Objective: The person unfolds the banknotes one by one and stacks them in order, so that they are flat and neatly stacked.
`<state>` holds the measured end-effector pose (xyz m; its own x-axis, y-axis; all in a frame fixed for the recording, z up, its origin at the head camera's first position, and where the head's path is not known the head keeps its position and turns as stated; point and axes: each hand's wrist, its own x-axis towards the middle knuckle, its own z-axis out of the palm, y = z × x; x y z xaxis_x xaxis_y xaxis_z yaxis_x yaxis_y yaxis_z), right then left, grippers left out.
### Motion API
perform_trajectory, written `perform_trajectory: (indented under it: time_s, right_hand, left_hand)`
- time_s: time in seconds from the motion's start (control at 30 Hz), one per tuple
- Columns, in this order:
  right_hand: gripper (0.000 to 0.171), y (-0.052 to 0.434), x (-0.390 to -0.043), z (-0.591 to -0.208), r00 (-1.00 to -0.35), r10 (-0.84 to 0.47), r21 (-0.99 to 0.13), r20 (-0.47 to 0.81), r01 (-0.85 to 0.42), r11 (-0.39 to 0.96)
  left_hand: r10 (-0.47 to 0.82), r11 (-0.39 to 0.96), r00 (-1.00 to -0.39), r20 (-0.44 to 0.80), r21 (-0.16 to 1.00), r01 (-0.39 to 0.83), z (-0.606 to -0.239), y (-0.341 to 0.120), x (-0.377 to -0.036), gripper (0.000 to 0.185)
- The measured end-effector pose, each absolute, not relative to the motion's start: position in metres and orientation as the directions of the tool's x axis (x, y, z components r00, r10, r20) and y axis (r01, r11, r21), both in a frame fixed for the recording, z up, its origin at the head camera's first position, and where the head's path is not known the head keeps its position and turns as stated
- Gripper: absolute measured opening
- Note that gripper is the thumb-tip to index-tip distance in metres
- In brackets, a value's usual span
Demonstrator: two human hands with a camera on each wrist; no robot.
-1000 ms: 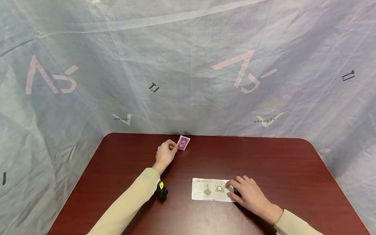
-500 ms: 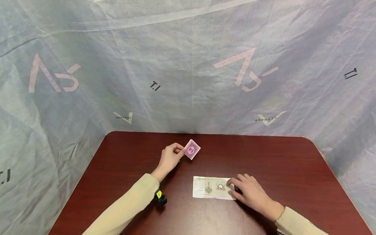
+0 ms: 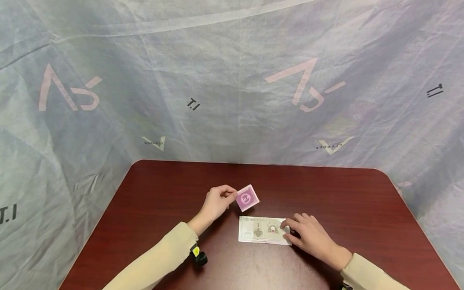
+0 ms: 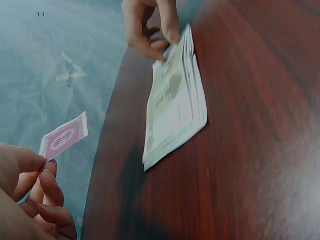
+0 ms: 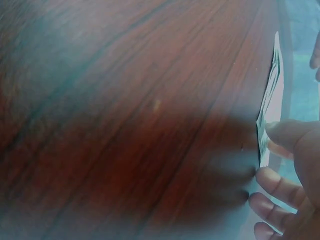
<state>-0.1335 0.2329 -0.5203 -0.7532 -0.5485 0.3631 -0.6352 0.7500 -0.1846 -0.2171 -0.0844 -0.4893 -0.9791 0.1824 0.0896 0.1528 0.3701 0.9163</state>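
My left hand (image 3: 216, 205) pinches a small purple banknote (image 3: 247, 198) by one corner, between thumb and fingers. In the left wrist view, the purple banknote (image 4: 64, 137) sticks out beyond the fingertips, raised off the table. A stack of pale green 1-denomination banknotes (image 3: 257, 229) lies flat just nearer than it, its layered edges showing in the left wrist view. My right hand (image 3: 314, 241) rests at the stack's right end, with thumb and index finger touching the notes. Its other fingertips are low by the tabletop in the right wrist view.
The dark red wooden table (image 3: 169, 177) has rounded far corners. Grey printed fabric (image 3: 219, 76) hangs behind it and on both sides. A black wrist device (image 3: 199, 257) is strapped under the left sleeve.
My left hand has brought the purple banknote from the table's far edge rightward and nearer, to just beyond the stack. The note has turned on the way. My right hand stays at the stack.
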Motion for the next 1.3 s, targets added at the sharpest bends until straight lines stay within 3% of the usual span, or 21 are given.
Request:
perform_trajectory:
  time_s: [0.4,0.57,0.67,0.97,1.3]
  right_hand:
    - [0.023,0.233,-0.133,-0.511,-0.745,-0.582,-0.161,0.327,-0.650,0.742]
    - [0.018,0.226,-0.142,-0.497,-0.727,-0.574,-0.172,0.376,-0.664,0.728]
    - [0.013,0.218,-0.149,-0.487,-0.756,-0.525,-0.248,0.393,-0.636,0.731]
    - [0.007,0.200,-0.157,-0.472,-0.885,-0.368,-0.608,0.285,-0.463,0.644]
    - [0.008,0.196,-0.160,-0.474,-0.923,-0.281,-0.696,0.263,-0.383,0.608]
  left_hand:
    - [0.266,0.315,-0.962,0.055,0.939,0.141,-0.489,-0.067,-0.194,0.009]
    - [0.295,0.309,-0.954,0.047,0.940,0.142,-0.490,-0.063,-0.190,0.010]
    - [0.303,0.330,-0.951,0.057,0.930,0.160,-0.489,-0.060,-0.188,0.010]
    - [0.310,0.340,-0.948,0.069,0.923,0.179,-0.490,-0.051,-0.186,0.010]
    - [0.307,0.342,-0.948,0.081,0.921,0.189,-0.490,-0.046,-0.187,0.009]
